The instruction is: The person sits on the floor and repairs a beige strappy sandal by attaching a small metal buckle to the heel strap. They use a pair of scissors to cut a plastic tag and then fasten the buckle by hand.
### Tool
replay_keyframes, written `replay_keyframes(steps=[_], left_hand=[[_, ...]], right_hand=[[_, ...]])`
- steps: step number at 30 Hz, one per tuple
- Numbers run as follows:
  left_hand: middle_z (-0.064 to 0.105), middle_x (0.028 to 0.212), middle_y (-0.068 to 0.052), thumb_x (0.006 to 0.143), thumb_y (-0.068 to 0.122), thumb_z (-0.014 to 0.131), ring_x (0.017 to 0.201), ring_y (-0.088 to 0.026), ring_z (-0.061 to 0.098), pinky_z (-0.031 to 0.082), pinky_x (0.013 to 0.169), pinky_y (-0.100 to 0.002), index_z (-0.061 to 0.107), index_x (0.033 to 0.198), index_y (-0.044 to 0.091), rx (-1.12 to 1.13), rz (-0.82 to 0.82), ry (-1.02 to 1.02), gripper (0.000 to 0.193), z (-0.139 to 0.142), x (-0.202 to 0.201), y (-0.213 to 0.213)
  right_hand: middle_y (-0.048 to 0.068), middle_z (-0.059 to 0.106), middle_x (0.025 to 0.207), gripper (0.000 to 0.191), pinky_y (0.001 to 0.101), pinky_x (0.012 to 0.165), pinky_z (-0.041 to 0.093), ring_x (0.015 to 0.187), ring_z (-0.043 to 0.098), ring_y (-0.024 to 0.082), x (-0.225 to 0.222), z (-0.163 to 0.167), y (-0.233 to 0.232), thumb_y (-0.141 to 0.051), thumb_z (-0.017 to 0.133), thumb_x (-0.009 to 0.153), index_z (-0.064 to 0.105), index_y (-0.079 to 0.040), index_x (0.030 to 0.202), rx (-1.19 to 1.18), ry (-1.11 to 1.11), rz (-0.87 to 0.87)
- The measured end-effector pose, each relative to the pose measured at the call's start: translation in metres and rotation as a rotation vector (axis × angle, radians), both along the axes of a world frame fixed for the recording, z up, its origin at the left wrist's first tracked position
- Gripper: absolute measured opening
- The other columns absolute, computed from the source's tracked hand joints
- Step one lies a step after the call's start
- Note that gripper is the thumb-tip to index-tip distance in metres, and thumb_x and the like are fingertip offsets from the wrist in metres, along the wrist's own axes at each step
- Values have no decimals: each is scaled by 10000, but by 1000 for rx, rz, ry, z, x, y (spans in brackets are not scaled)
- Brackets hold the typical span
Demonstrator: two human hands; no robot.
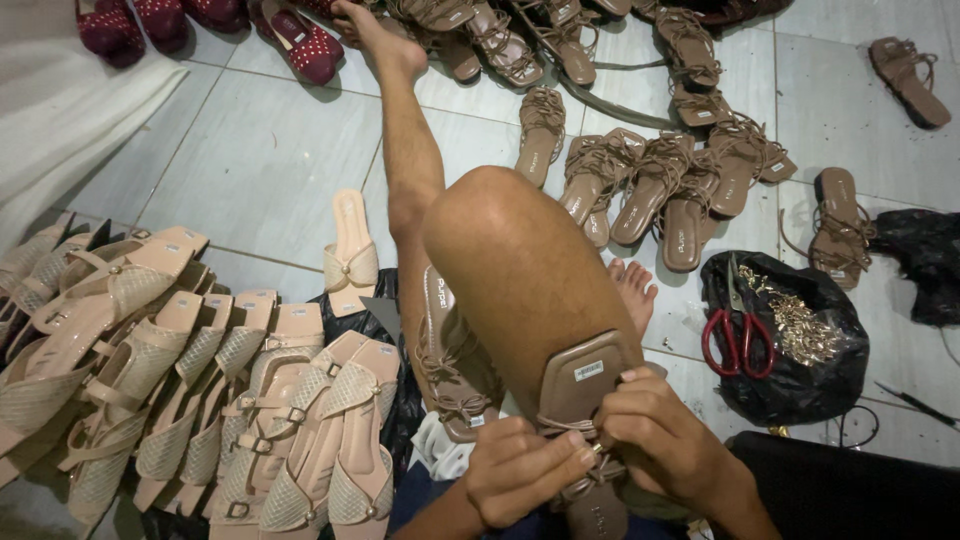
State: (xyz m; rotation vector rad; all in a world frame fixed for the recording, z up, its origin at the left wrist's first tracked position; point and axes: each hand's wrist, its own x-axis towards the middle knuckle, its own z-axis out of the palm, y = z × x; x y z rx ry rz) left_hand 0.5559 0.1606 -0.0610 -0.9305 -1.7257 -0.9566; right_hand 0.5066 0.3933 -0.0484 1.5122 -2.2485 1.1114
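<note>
A brown strappy sandal (pixel 580 385) lies sole-end up against my raised right knee. My left hand (pixel 525 470) pinches its thin knotted straps from the left. My right hand (pixel 665 435) grips the same straps from the right, fingertips meeting over the knot. A second brown sandal (pixel 450 360) rests on my lap between my legs, just left of the one I hold.
Several beige woven sandals (pixel 200 400) lie in rows at left. More brown strappy sandals (pixel 650 185) are spread on the tiled floor ahead. Red-handled scissors (pixel 737 335) and gold trim (pixel 800 325) sit on a black bag (pixel 790 385) at right. Dark red shoes (pixel 300 40) lie top left.
</note>
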Motion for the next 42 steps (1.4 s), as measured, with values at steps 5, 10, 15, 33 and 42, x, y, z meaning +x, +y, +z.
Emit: replay_keyframes(steps=[5,10,15,33,42], left_hand=[[735,1102,-141,859,-10,813,702,-139,651,475,580,-263,773,1094,-41,15,36,-58,241,-3,6,4],[748,1095,-113,840,15,794,642,-135,621,456,557,-266,792,1099,9,73,-4,-185,259,-6,7,6],[731,1118,-94,878,9,776,652,-156,613,477,583,-287,781,1138,29,76,-139,-236,261,-7,3,-2],[595,1068,-31,829,-14,844,651,-125,561,441,570,-277,767,1176,23,19,-98,-162,357,-9,3,-6],[597,968,-8,779,95,929,694,-155,638,495,603,-280,768,1114,83,161,4,-255,371,-6,11,2]], right_hand=[[74,644,1068,359,491,1074,474,1039,631,253,-1,5,0,27,737,718,606,-55,1042,-1,-6,-24],[37,684,1078,294,460,1072,512,1061,674,211,-3,16,-3,-24,804,778,635,-74,1013,-30,-14,-61],[59,709,1139,318,467,1078,509,1115,690,224,-2,29,-5,-72,829,753,649,-83,1015,-7,-93,-75],[45,690,1068,334,449,1069,497,1035,682,219,-9,23,-1,-55,831,754,643,-82,1028,20,-116,-1],[39,727,1067,331,437,1035,519,1008,698,203,-7,9,-1,-42,836,761,630,-80,1017,-72,-60,-19]])
